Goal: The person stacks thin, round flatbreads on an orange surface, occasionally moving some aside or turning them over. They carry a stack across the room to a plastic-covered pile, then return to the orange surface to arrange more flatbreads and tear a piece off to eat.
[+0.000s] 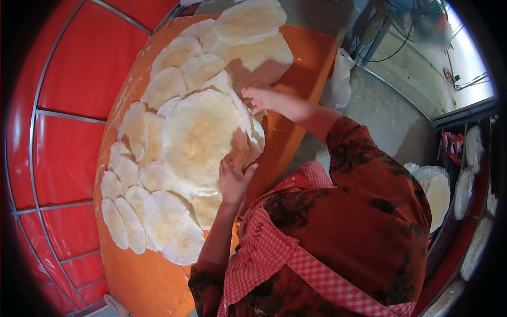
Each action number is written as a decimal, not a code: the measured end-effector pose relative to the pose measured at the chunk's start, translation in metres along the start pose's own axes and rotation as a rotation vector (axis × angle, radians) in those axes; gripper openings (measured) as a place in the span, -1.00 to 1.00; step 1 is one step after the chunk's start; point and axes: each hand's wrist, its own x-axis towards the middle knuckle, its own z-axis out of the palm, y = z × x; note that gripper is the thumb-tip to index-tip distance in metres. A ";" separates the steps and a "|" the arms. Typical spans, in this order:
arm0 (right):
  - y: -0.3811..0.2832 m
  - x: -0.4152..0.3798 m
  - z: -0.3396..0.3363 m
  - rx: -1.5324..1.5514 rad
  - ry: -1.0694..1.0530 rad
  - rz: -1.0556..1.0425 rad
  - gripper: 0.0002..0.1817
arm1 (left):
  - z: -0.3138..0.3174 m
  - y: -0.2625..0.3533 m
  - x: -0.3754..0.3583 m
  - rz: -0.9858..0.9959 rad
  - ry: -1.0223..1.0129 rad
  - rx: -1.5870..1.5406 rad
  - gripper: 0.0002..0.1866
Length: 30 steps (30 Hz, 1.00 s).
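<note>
A worker's two bare hands frame one large, pale flatbread lying flat atop others on an orange table. The left hand is the nearer, its fingers at the bread's four-o'clock edge, with the bread's middle toward eleven o'clock from them. The right hand is just beside the rim at about one o'clock, the bread's middle lying toward eight o'clock from its fingers. Seen through the wide lens, the bread looks nearly round, its slightly longer axis running from twelve to six.

The left thumb stands apart from the fingers, the hand partly open; whether it pinches an edge cannot be told. The right fingers are loosely bent and partly parted, near the edges of the breads beneath; whether they grip one is also unclear.

The count: two hands, one table, one large bread between the hands, and roughly twenty breads in all on the tabletop, the exact number hidden by overlap. Smaller ovals fan out from seven to eleven o'clock of the large one; two broad sheets overlap toward one o'clock. One checkered apron covers the worker's front, and one fan stands toward one o'clock in the frame.
</note>
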 end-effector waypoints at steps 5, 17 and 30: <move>0.026 -0.005 0.021 -0.236 0.179 -0.329 -0.88 | 0.055 0.013 0.043 0.035 0.042 0.425 -0.02; 0.023 -0.020 0.006 -1.189 0.509 -0.302 -0.48 | 0.046 -0.028 0.010 0.215 0.177 0.283 -0.56; 0.002 -0.024 -0.033 -0.932 0.491 -0.316 -0.57 | -0.098 -0.229 -0.216 -0.563 1.058 0.116 -0.65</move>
